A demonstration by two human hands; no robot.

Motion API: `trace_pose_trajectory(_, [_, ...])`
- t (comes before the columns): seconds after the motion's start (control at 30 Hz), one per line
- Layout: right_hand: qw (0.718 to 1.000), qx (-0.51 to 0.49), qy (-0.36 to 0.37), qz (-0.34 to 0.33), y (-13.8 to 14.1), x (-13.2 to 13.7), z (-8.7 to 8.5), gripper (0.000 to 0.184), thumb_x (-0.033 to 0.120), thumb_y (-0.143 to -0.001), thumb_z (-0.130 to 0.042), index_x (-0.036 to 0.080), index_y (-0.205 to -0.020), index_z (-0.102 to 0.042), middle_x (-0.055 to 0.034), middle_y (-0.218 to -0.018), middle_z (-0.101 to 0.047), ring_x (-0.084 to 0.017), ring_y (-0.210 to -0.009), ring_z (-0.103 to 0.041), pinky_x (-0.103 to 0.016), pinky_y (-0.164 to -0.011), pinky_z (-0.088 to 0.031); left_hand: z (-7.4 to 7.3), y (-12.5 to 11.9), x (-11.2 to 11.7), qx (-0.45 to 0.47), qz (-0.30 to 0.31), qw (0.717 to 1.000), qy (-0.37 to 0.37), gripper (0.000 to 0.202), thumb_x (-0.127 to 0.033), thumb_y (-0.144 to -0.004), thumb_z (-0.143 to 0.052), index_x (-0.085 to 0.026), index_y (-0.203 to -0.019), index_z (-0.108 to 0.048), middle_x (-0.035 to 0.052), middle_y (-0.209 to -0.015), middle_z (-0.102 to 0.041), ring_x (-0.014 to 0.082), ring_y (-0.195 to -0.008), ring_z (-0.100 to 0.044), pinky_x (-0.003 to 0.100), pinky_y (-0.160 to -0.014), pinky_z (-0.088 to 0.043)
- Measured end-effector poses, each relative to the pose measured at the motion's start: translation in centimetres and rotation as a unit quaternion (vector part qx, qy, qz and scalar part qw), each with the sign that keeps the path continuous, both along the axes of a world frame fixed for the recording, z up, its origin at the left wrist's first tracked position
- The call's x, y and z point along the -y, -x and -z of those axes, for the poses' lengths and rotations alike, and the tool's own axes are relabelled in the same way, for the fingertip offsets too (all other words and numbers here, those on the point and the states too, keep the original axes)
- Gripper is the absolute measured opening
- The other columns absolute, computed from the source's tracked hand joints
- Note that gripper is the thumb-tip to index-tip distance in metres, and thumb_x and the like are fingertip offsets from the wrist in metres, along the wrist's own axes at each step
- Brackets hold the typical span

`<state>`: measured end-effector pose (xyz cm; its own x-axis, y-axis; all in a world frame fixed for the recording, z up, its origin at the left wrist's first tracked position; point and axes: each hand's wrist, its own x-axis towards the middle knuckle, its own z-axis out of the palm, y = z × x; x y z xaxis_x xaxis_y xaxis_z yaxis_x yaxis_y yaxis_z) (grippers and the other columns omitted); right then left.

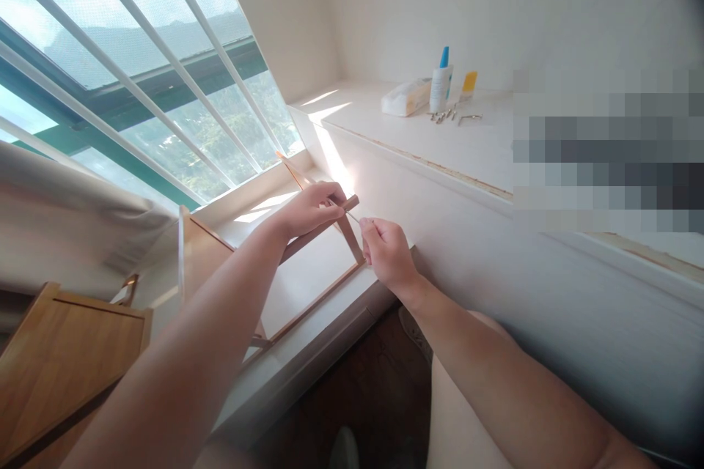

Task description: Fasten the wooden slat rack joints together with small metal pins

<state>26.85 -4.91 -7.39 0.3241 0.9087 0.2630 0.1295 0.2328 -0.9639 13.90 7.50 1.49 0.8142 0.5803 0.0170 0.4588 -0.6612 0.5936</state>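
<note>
A small wooden frame [324, 295] with slim legs and rails rests on the white window sill. My left hand [319, 207] is closed round its upper wooden bar [308, 240], close to the bar's end. A thin metal rod [353, 217] runs from the bar's end into my right hand [386, 248], whose fingers are wrapped round it. The rod's left tip is at my left fingertips, and its other end is hidden in my right fist. A wooden panel [206, 248] stands at the frame's left side.
On the white ledge [379, 121] stand a white bottle with a blue cap [441, 84], a white plastic packet [404, 97] and a yellow item [468, 83]. Several small metal fasteners [441, 116] lie by them. A barred window [137, 73] and wooden furniture [66, 359] are at left.
</note>
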Motion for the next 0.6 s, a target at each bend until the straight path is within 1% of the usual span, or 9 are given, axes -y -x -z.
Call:
trace_pose_trajectory(0.13, [0.998, 0.058, -0.014, 0.017, -0.3, -0.1, -0.2, 0.048, 0.043, -0.097, -0.035, 0.021, -0.055, -0.039, 0.0031, -0.046, -0.039, -0.011, -0.047, -0.036, -0.027, -0.051, -0.026, 0.1, 0.0, -0.1, 0.008, -0.002, 1.000, 0.000, 0.014, -0.029, -0.076, -0.054, -0.017, -0.083, -0.058, 0.0010, -0.085, -0.058, 0.0177, -0.084, -0.056, 0.032, -0.079, -0.045])
trace_pose_trajectory(0.23, [0.989, 0.136, -0.026, 0.043, -0.7, -0.2, -0.4, 0.045, 0.039, -0.097, -0.036, 0.021, -0.056, -0.037, 0.0033, -0.047, -0.038, -0.011, -0.048, -0.034, -0.028, -0.052, -0.024, 0.2, 0.0, -0.2, 0.011, -0.001, 1.000, -0.001, 0.014, -0.028, -0.076, -0.054, -0.017, -0.082, -0.058, 0.0006, -0.084, -0.058, 0.0176, -0.083, -0.056, 0.031, -0.078, -0.044])
trace_pose_trajectory(0.33, [0.967, 0.245, -0.029, 0.070, -1.1, -0.3, -0.6, 0.039, 0.034, -0.096, -0.038, 0.021, -0.059, -0.037, 0.0029, -0.049, -0.039, -0.011, -0.049, -0.034, -0.028, -0.054, -0.022, 0.2, -0.1, -0.1, 0.012, 0.005, 1.000, 0.002, 0.012, -0.026, -0.076, -0.053, -0.017, -0.082, -0.058, 0.0001, -0.082, -0.057, 0.0171, -0.082, -0.055, 0.031, -0.078, -0.044])
trace_pose_trajectory(0.43, [0.937, 0.335, -0.022, 0.098, -1.2, -0.3, -0.7, 0.035, 0.032, -0.096, -0.037, 0.020, -0.063, -0.043, 0.0008, -0.054, -0.047, -0.012, -0.051, -0.037, -0.029, -0.055, -0.019, 0.1, -0.1, 0.0, 0.013, 0.003, 1.000, 0.004, 0.012, -0.026, -0.076, -0.053, -0.017, -0.082, -0.058, 0.0002, -0.083, -0.057, 0.0170, -0.082, -0.055, 0.031, -0.078, -0.044])
trace_pose_trajectory(0.5, [0.921, 0.372, -0.013, 0.112, -1.2, -0.2, -0.9, 0.035, 0.033, -0.097, -0.035, 0.020, -0.066, -0.046, -0.0007, -0.057, -0.051, -0.012, -0.052, -0.039, -0.029, -0.055, -0.018, 0.1, -0.1, 0.0, 0.010, 0.000, 1.000, 0.004, 0.013, -0.027, -0.076, -0.053, -0.017, -0.082, -0.058, 0.0004, -0.083, -0.058, 0.0173, -0.082, -0.056, 0.031, -0.077, -0.044])
trace_pose_trajectory(0.6, [0.908, 0.400, 0.001, 0.121, -1.1, 0.0, -1.2, 0.036, 0.034, -0.098, -0.032, 0.019, -0.070, -0.049, -0.0023, -0.060, -0.055, -0.013, -0.053, -0.042, -0.030, -0.055, -0.016, 0.1, 0.0, 0.0, 0.007, -0.001, 1.000, 0.002, 0.014, -0.029, -0.077, -0.053, -0.017, -0.083, -0.058, 0.0007, -0.084, -0.059, 0.0177, -0.082, -0.056, 0.032, -0.077, -0.044])
